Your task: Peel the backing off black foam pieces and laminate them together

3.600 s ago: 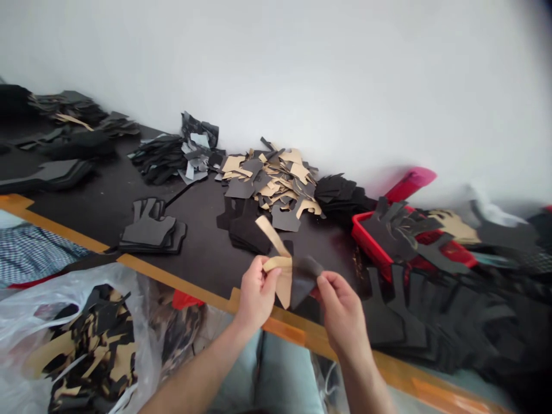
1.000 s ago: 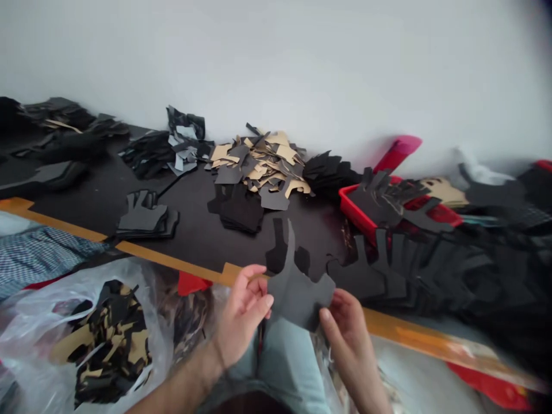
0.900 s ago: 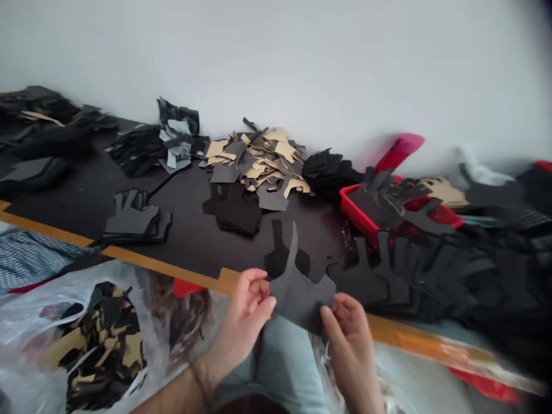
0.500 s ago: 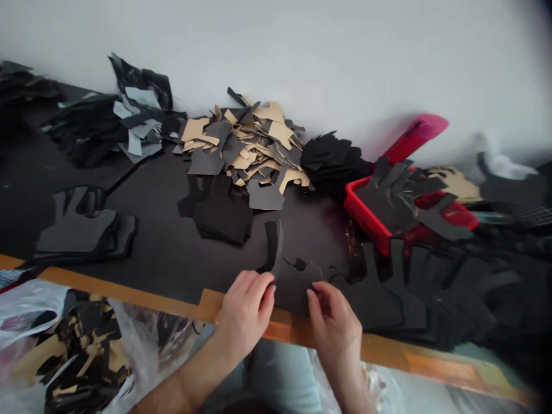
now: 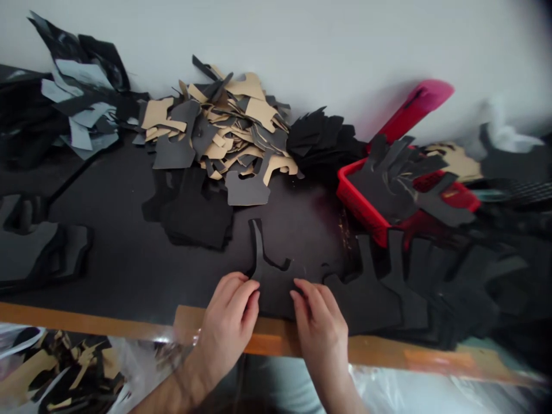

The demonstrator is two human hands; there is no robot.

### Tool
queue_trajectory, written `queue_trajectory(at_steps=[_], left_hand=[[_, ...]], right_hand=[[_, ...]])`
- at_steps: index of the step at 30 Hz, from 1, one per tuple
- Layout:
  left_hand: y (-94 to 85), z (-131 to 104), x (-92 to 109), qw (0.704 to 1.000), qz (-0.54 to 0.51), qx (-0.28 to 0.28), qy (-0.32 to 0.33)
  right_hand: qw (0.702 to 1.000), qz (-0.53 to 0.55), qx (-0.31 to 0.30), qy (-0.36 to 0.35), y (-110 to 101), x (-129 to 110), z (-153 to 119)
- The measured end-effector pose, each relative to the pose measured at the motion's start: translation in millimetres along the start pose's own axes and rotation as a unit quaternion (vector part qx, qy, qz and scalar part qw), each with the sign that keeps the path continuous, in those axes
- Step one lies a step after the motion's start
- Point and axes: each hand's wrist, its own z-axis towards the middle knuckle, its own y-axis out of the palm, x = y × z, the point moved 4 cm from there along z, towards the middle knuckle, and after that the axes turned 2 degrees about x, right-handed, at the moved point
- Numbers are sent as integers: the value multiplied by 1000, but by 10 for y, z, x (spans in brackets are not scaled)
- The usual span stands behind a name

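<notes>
A dark grey, flat cut-out piece (image 5: 276, 293) with a narrow upright arm lies at the table's front edge; a blacker layer shows along its outline. My left hand (image 5: 230, 316) is closed on its left edge, thumb against fingers. At the right edge, my right hand (image 5: 321, 319) pinches the same piece between thumb and fingertips. Just right of that hand, similar dark cut-outs (image 5: 371, 299) overlap in a long row. Beyond my left hand sits a stack of black cut-outs (image 5: 198, 215).
A heap of tan and grey cut-outs (image 5: 235, 132) rises against the wall. At the right stands a red basket (image 5: 362, 198) holding dark pieces. More grey cut-outs (image 5: 30, 247) are stacked at left. Below the taped table edge (image 5: 107, 322) hangs a plastic bag of scraps (image 5: 77, 368).
My right hand has come closer to my left and meets the piece's right edge. The piece's two layers look more closely lined up. The view has shifted to the right.
</notes>
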Motion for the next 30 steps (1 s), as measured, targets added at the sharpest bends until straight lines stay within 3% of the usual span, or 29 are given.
queue_trajectory(at_steps=[10,30], left_hand=[[-5,16,-27,1000,7,-23,-14],[-28,15,-25,1000,4,8,8]], right_hand=[[999,20,12,46,14,23,-23],[999,5,30,-16,58,-30,-24]])
